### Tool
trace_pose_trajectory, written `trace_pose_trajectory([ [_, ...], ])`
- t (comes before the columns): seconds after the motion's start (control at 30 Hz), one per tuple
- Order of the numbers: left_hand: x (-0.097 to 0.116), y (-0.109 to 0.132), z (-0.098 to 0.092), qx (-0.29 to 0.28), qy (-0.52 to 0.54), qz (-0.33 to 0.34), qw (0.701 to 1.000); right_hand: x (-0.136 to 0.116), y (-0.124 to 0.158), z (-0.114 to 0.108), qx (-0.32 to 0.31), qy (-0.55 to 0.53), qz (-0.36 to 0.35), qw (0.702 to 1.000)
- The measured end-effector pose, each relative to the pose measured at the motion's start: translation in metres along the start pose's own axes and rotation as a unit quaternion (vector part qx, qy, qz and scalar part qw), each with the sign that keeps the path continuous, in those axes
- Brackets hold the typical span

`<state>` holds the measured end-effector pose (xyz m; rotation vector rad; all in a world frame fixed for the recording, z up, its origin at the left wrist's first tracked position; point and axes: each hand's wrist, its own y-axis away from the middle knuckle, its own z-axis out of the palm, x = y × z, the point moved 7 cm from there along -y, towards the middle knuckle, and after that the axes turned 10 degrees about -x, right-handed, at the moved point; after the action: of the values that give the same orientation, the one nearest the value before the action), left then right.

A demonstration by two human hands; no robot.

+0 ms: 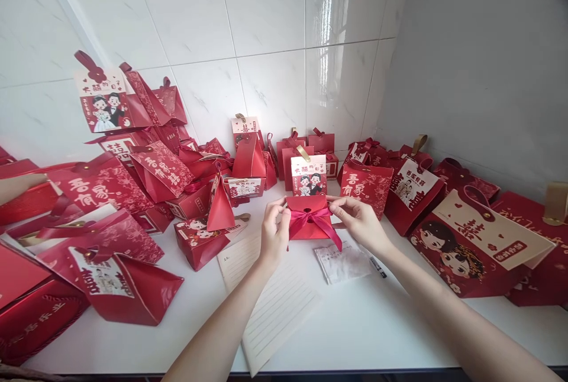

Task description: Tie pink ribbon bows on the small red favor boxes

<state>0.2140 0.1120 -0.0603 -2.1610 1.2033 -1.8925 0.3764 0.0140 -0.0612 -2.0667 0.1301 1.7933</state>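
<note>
Between my two hands is a small red gift box [306, 229] with a dark pink ribbon tied in a bow across its front. My left hand [275, 227] pinches its left edge, thumb in front. At the upper right corner, my right hand [358, 219] has its fingertips closed on the box beside the bow. Right behind it stands a cream and red gift bag [309, 175] with a cartoon couple. Below lie a lined paper pad [279, 311], a small clear packet [341, 262] over handwritten paper, and a black pen [377, 265].
Several red gift boxes are heaped at the left, one with a bride and groom [106, 111] on top. More stand along the right, including a large cream-topped box [479, 246]. Part of another person's arm [22, 187] enters at the left edge. A tiled wall [270, 9] rises behind.
</note>
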Motion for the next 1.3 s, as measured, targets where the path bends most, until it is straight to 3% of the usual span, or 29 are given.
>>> trace_pose_trajectory([
  [0.3,-0.005,-0.003,-0.004,0.014,0.032,-0.022,0.999,0.002,-0.001,-0.001,-0.006,-0.017,0.002,1.000],
  [0.5,-0.020,-0.004,-0.004,0.032,0.193,-0.098,0.976,0.002,0.000,0.003,-0.011,0.009,0.002,1.000],
  [0.6,-0.020,-0.003,-0.002,0.029,0.192,-0.120,0.974,0.002,0.001,0.006,-0.020,0.011,0.010,1.000],
  [0.67,-0.019,-0.003,0.003,-0.001,0.177,-0.137,0.975,0.002,0.001,0.007,-0.027,0.009,0.012,1.000],
  [0.83,-0.009,-0.003,0.022,-0.146,0.210,-0.160,0.954,0.003,0.000,0.005,-0.017,0.005,0.007,1.000],
  [1.03,-0.004,0.001,0.024,-0.207,0.190,-0.165,0.946,0.006,0.000,0.004,-0.014,-0.001,0.003,1.000],
  [1.1,-0.007,0.000,0.024,-0.192,0.177,-0.161,0.952,-0.001,0.004,-0.001,0.029,0.015,-0.048,0.998],
  [1.2,-0.013,-0.004,0.012,-0.088,0.088,-0.134,0.983,-0.028,0.021,-0.001,0.094,0.142,-0.207,0.964],
  [1.27,-0.013,-0.005,0.003,-0.011,0.016,-0.112,0.993,-0.042,0.032,0.013,0.068,0.238,-0.293,0.923],
  [1.3,-0.013,-0.005,0.000,0.014,-0.004,-0.104,0.994,-0.044,0.033,0.023,0.032,0.271,-0.302,0.913],
])
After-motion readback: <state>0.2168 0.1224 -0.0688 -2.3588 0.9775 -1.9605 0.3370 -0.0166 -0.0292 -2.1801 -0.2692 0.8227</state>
